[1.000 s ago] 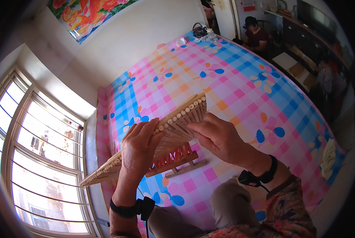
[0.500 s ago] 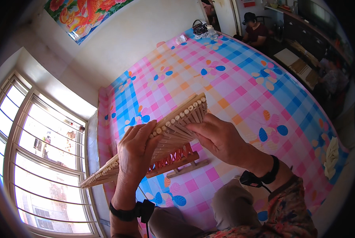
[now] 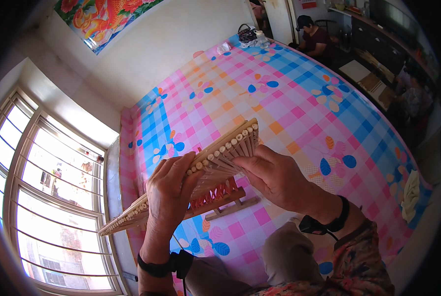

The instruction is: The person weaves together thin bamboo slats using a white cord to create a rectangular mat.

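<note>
A mat of pale stalks or thin rods [image 3: 213, 175], bound side by side, is held up and tilted in front of me. Their cut round ends form a row along the upper edge. My left hand [image 3: 168, 190] is wrapped over that edge near its middle, fingers on the far side, thumb on the near face. At the right end, my right hand [image 3: 272, 175] pinches one of the rods between thumb and fingers. Behind and below the mat stands a wooden frame [image 3: 218, 202] strung with red cord, partly hidden by the mat and my left hand.
A checked, flowered sheet [image 3: 289, 118] covers the wide surface I sit on. A barred window [image 3: 57, 197] is at the left. A dark bag [image 3: 246, 33] and a clear jug [image 3: 261, 39] stand at the far edge. A pale cloth [image 3: 410, 197] lies right. Two people sit beyond the right edge.
Both hands keep their hold on the mat. Its right end has shifted very slightly right and down, and the view has moved a little.
</note>
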Action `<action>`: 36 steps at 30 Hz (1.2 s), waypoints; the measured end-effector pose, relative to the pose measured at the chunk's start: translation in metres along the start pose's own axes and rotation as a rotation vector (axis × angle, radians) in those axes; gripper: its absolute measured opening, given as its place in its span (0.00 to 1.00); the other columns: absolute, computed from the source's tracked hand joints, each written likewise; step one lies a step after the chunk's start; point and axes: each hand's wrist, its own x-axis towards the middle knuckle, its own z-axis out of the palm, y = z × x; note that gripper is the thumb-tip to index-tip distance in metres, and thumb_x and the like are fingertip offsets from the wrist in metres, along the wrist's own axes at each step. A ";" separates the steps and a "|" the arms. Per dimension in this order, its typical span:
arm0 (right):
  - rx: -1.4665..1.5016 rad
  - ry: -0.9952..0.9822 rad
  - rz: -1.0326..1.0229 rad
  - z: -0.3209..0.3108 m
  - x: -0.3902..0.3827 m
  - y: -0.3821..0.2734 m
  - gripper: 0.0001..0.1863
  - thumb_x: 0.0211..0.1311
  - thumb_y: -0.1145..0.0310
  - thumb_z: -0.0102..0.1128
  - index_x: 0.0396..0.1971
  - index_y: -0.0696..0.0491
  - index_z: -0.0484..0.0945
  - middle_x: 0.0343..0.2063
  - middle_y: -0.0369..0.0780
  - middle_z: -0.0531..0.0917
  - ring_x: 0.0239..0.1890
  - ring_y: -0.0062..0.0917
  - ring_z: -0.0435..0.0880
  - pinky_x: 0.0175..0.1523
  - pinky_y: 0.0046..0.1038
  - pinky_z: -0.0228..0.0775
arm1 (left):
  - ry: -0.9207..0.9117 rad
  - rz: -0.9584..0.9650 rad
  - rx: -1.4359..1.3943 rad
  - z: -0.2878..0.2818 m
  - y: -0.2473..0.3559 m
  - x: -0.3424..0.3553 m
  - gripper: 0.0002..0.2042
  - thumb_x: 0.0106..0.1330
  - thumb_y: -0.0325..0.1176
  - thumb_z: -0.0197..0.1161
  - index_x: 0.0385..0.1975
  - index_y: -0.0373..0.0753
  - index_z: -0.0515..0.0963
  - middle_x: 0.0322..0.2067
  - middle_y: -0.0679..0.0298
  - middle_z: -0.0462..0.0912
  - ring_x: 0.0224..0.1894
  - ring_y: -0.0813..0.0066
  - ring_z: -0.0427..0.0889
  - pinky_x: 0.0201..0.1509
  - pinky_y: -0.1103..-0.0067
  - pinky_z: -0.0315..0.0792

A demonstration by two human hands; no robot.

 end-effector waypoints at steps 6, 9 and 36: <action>0.013 0.041 -0.059 0.000 -0.001 0.005 0.19 0.53 0.79 0.65 0.48 0.57 0.77 0.34 0.42 0.75 0.30 0.35 0.83 0.32 0.32 0.78 | -0.001 -0.010 -0.016 0.002 0.002 -0.001 0.16 0.57 0.29 0.68 0.45 0.33 0.80 0.36 0.54 0.84 0.40 0.57 0.82 0.44 0.67 0.76; -0.012 0.047 -0.051 -0.002 0.000 0.005 0.19 0.54 0.79 0.65 0.48 0.57 0.77 0.33 0.42 0.75 0.30 0.35 0.83 0.32 0.32 0.78 | 0.009 -0.001 -0.002 0.002 0.002 -0.001 0.16 0.57 0.29 0.68 0.45 0.33 0.80 0.37 0.54 0.84 0.40 0.57 0.82 0.44 0.67 0.76; -0.039 -0.013 0.032 -0.009 -0.009 -0.015 0.18 0.56 0.83 0.61 0.48 0.57 0.78 0.30 0.41 0.73 0.27 0.31 0.79 0.30 0.29 0.71 | 0.002 0.010 0.035 0.004 0.011 -0.013 0.17 0.56 0.29 0.70 0.46 0.34 0.80 0.37 0.56 0.84 0.39 0.58 0.82 0.45 0.68 0.75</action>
